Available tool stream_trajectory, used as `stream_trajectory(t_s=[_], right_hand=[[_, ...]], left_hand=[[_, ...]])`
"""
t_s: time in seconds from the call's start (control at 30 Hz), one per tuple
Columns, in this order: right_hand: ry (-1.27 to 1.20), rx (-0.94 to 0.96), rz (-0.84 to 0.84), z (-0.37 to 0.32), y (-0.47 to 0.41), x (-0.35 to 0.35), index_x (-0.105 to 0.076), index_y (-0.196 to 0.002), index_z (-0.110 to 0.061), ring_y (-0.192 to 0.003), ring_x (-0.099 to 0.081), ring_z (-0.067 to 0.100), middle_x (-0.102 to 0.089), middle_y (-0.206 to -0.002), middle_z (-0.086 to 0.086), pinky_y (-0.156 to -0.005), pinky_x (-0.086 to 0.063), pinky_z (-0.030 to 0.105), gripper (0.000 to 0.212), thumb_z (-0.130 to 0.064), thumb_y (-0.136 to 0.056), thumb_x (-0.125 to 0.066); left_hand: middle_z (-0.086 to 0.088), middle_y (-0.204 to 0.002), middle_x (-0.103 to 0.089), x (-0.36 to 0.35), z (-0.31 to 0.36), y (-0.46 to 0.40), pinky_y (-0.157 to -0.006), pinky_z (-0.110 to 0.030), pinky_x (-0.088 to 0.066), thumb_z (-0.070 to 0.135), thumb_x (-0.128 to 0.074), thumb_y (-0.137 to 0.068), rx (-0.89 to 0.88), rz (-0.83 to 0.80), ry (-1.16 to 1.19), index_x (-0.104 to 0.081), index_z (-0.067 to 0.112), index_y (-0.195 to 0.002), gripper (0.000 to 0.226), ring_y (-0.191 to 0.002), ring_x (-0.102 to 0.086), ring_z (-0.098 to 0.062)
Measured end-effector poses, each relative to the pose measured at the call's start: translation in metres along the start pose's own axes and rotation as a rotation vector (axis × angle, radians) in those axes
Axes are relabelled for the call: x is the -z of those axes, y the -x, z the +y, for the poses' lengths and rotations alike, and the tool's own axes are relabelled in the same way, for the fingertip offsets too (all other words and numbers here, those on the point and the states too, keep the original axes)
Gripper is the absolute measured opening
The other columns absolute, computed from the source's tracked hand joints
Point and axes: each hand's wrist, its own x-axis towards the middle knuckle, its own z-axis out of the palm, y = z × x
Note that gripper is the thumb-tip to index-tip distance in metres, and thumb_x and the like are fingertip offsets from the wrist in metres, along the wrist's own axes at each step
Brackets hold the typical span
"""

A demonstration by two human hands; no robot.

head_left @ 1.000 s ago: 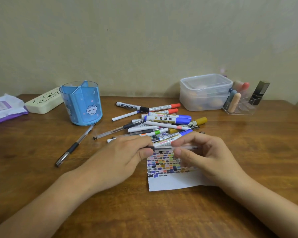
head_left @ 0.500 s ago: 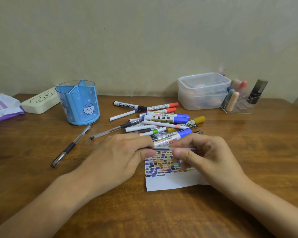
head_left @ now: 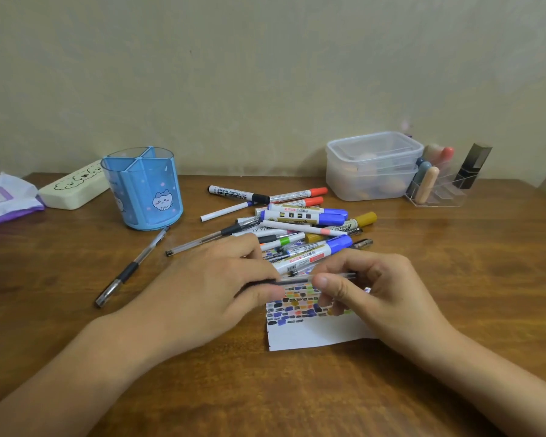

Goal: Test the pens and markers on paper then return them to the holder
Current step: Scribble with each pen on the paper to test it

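Head view. Item: clear-barrelled pen (head_left: 316, 278), held level above the swatched paper (head_left: 312, 332), long axis running left to right across the body. Left hand (head_left: 202, 291): grip closed round the pen's dark end, fingers curled over it. Right hand (head_left: 379, 298): thumb and fingertips pinching the clear barrel toward its other end. Judgement: a cap being pulled off or pushed on along that axis; which, cannot tell.

Paper: flat on the bench (head_left: 76, 342), directly beneath the pen, upper part filled with coloured test marks, lower strip blank.

Pile of markers (head_left: 306, 222): just behind the hands, many lying crosswise.

Blue holder (head_left: 144, 190): upright, far left, compartments showing no pens; left hand is the nearer. Two loose pens (head_left: 133, 266) lie beside it.
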Motion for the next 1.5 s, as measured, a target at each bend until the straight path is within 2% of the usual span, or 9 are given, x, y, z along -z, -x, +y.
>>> stream_trajectory(t_s=[0.1, 0.27, 0.37, 0.47, 0.6, 0.83, 1.13, 1.37, 1.5], right_hand=[[0.039, 0.019, 0.000, 0.002, 0.000, 0.001, -0.074, -0.090, -0.034, -0.064, -0.069, 0.011, -0.075, -0.077, -0.008, -0.060, -0.056, 0.025, 0.015, -0.045, -0.082, -0.069], [0.123, 0.057, 0.094, 0.012, -0.011, 0.013, -0.059, -0.132, -0.041, -0.086, -0.072, 0.015, -0.074, -0.105, -0.010, -0.070, -0.057, 0.038, 0.042, -0.059, -0.096, -0.049], [0.254, 0.034, 0.184, 0.025, -0.018, 0.023, -0.064, -0.126, -0.041, -0.087, -0.066, 0.009, -0.069, -0.106, -0.024, -0.068, -0.052, 0.026, 0.030, -0.044, -0.098, -0.053], [0.447, 0.050, 0.164, 0.036, -0.021, 0.023, -0.066, -0.123, -0.039, -0.085, -0.063, 0.007, -0.064, -0.103, -0.024, -0.068, -0.053, 0.030, 0.031, -0.027, -0.096, -0.061], [0.570, 0.065, 0.092, 0.044, -0.023, 0.023, -0.065, -0.127, -0.037, -0.096, -0.054, -0.004, -0.059, -0.114, -0.023, -0.077, -0.045, 0.022, 0.040, -0.019, -0.091, -0.067], [0.672, 0.054, 0.021, 0.046, -0.025, 0.023, -0.059, -0.135, -0.039, -0.101, -0.044, -0.004, -0.053, -0.118, -0.027, -0.080, -0.036, 0.014, 0.047, -0.022, -0.092, -0.070], [0.668, 0.055, 0.038, 0.047, -0.025, 0.022, -0.063, -0.131, -0.037, -0.105, -0.046, 0.001, -0.053, -0.117, -0.020, -0.084, -0.039, 0.021, 0.045, -0.019, -0.090, -0.073], [0.577, 0.110, 0.108, 0.050, -0.024, 0.022, -0.065, -0.100, -0.034, -0.089, -0.054, 0.000, -0.051, -0.100, -0.023, -0.070, -0.042, 0.019, 0.034, -0.011, -0.082, -0.081], [0.657, 0.122, 0.062, 0.048, -0.026, 0.021, -0.071, -0.096, -0.041, -0.091, -0.049, -0.003, -0.053, -0.094, -0.027, -0.071, -0.036, 0.012, 0.021, -0.025, -0.085, -0.078]], left_hand=[[0.020, -0.089, -0.048, 0.002, -0.002, 0.000, -0.064, -0.022, -0.044, 0.064, -0.037, -0.092, -0.031, -0.046, -0.043, -0.071, 0.039, -0.113, 0.047, -0.086, -0.050, 0.000], [0.020, -0.084, -0.051, 0.031, -0.029, 0.005, -0.058, -0.019, -0.037, 0.055, -0.054, -0.093, 0.058, 0.002, -0.039, -0.068, 0.046, -0.115, 0.027, -0.081, -0.052, 0.003], [0.024, -0.085, -0.057, 0.057, -0.046, 0.013, -0.056, -0.021, -0.041, 0.045, -0.064, -0.087, 0.209, -0.057, -0.035, -0.059, 0.057, -0.106, 0.023, -0.077, -0.057, -0.005], [0.014, -0.070, -0.062, 0.069, -0.068, 0.023, -0.058, -0.034, -0.048, 0.032, -0.068, -0.088, 0.359, -0.023, -0.036, -0.054, 0.046, -0.089, 0.020, -0.066, -0.057, -0.006], [0.006, -0.058, -0.059, 0.068, -0.082, 0.029, -0.059, -0.044, -0.047, 0.024, -0.062, -0.087, 0.491, -0.029, -0.060, -0.048, 0.034, -0.084, 0.017, -0.052, -0.051, -0.007], [0.003, -0.061, -0.058, 0.052, -0.084, 0.026, -0.058, -0.035, -0.044, 0.025, -0.058, -0.089, 0.499, -0.136, -0.177, -0.046, 0.030, -0.084, 0.014, -0.060, -0.054, -0.009], [0.004, -0.072, -0.060, 0.047, -0.088, 0.025, -0.059, -0.030, -0.044, 0.029, -0.057, -0.092, 0.516, -0.222, -0.254, -0.045, 0.031, -0.084, 0.015, -0.070, -0.055, -0.009], [0.006, -0.070, -0.060, 0.045, -0.091, 0.026, -0.059, -0.030, -0.044, 0.030, -0.059, -0.092, 0.517, -0.212, -0.281, -0.046, 0.030, -0.082, 0.016, -0.068, -0.055, -0.007], [0.006, -0.071, -0.060, 0.045, -0.092, 0.027, -0.062, -0.032, -0.048, 0.033, -0.060, -0.092, 0.524, -0.210, -0.290, -0.046, 0.031, -0.082, 0.017, -0.069, -0.056, -0.007]])
